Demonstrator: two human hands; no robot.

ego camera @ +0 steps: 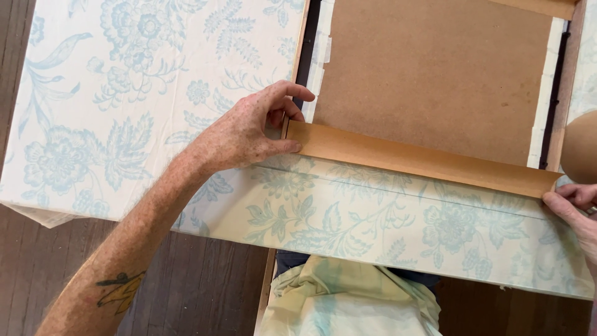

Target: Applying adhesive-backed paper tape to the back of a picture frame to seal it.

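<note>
A long strip of brown paper tape runs slantwise across the middle of the view, from the left hand down to the right hand. It is flat, matt and smooth, a warmer tan than the board behind it, and its lower edge lies along the top edge of a fold of floral fabric.

The left hand holds the strip's left end: the thumb presses flat on the fabric just below the corner, and the fingers curl together over the top of that corner, pinching it. The right hand shows only partly at the right edge; its fingers lie close together, pressing down on the strip's right end and the fabric beside it.

The fabric is cream cotton printed with pale blue flowers and leaves, pulled smooth, with a thin straight crease just under the strip. Above the strip lies a brown hardboard panel, dull and slightly speckled, edged on the left and right by pale tape pieces. A second panel covered in the same floral cloth lies to the left, touching the left hand's side. A round tan roll sits at the right edge, just above the right hand. Below, loose bunched cloth hangs, and a dark wooden plank floor shows beneath everything.
</note>
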